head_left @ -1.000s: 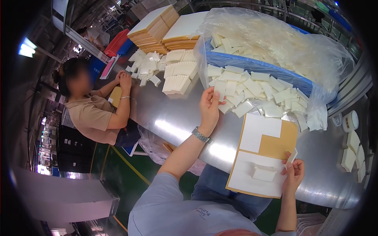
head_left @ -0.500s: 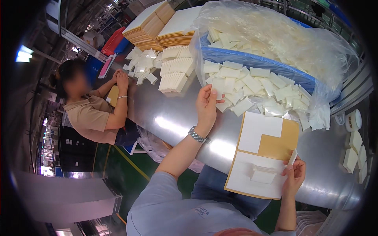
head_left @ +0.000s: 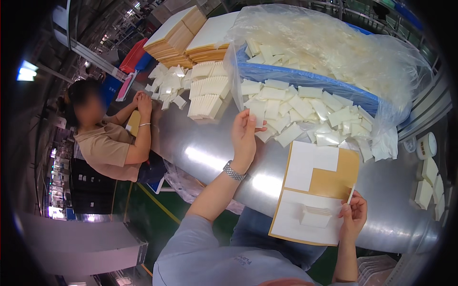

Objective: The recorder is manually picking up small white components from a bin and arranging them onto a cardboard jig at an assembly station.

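My left hand [head_left: 244, 138] is raised over the table and pinches a flat white rectangular piece [head_left: 256, 117] between thumb and fingers. Behind it lies a loose heap of similar white pieces [head_left: 291, 102], some of them glossy. A second thin white piece [head_left: 351, 194], seen nearly edge-on, is gripped by the fingertips of my right hand [head_left: 354, 219]. That hand is at the right edge of a tan board [head_left: 334, 183] partly covered with white sheets. On the board's near half sits a small row of white pieces [head_left: 315, 218].
A blue bin [head_left: 305, 74] lined with clear plastic holds more white pieces. Stacks of boards [head_left: 174, 40] and neat rows of white pieces [head_left: 208, 90] stand to the left. At left a co-worker [head_left: 112, 138] sits, hands together. A white tub [head_left: 426, 146] is at the far right.
The piece in my right hand has turned closer to edge-on and sits slightly lower. My left hand keeps its piece beside the heap. The whole view has shifted slightly.
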Demonstrator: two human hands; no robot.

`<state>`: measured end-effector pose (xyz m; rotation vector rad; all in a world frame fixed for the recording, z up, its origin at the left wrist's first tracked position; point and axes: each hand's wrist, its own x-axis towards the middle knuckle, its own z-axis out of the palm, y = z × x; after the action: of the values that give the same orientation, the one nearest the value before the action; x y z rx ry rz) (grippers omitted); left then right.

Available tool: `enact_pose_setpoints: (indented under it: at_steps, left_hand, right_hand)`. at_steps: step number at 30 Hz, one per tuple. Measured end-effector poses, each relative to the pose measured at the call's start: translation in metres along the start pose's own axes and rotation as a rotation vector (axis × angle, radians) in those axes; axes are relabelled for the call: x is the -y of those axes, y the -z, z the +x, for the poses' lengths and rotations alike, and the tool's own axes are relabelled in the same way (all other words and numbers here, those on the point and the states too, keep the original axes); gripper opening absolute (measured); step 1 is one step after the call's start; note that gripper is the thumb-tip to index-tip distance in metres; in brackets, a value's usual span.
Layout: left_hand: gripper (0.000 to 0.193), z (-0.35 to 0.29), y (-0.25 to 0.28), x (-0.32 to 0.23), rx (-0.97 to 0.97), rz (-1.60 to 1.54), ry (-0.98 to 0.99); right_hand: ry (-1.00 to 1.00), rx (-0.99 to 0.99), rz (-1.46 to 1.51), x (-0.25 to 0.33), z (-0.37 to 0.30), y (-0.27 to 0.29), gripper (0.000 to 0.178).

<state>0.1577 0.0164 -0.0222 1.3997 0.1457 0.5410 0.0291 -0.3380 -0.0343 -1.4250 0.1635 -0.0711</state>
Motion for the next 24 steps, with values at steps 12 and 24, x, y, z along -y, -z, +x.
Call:
enact_pose_setpoints:
  at_steps: [12, 24]
  left_hand:
    - [0.019, -0.055, -0.015, -0.044, 0.420, 0.336, -0.016]
    - [0.021, -0.148, -0.060, -0.073, 0.905, 0.496, -0.315]
  right_hand:
    - [-0.038, 0.015, -0.018, -0.009, 0.001, -0.002, 0.021]
    - [-0.034, 0.049, -0.028, 0.006, 0.002, -0.004, 0.022]
